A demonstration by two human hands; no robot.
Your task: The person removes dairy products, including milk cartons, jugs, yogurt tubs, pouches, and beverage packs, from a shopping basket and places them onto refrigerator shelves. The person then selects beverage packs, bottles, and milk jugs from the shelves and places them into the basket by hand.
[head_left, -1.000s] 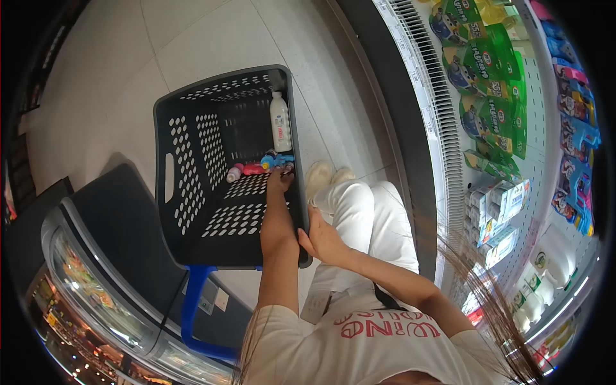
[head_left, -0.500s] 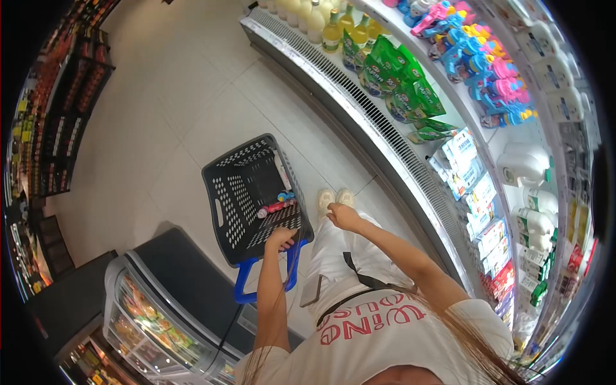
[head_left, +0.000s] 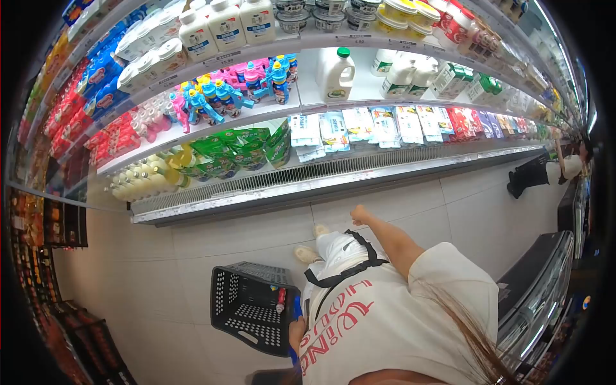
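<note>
At my left side, my left hand (head_left: 296,333) is closed on the blue handle (head_left: 297,307) of a dark grey shopping basket (head_left: 221,301), its fingers partly hidden. The basket leans with its opening toward me. Inside lies a small red-and-pink bottle (head_left: 281,299), with a bit of something blue and yellow beside it. My right hand (head_left: 360,215) hangs in front of me over the floor, fingers curled, with nothing visible in it. It is nearest the front edge of the chilled shelf (head_left: 308,188), apart from it.
Chilled shelves carry green pouches (head_left: 237,151), blue-and-pink capped bottles (head_left: 221,96), a large white milk jug (head_left: 336,76) and several cartons (head_left: 385,125). Another person (head_left: 555,172) stands far right. A dark-sided display case (head_left: 536,273) is at right, dark racks (head_left: 96,337) at lower left.
My view has turned right to face the chilled shelves. The basket has stayed with my left hand, now lower in view at my left side. My right hand remains curled.
</note>
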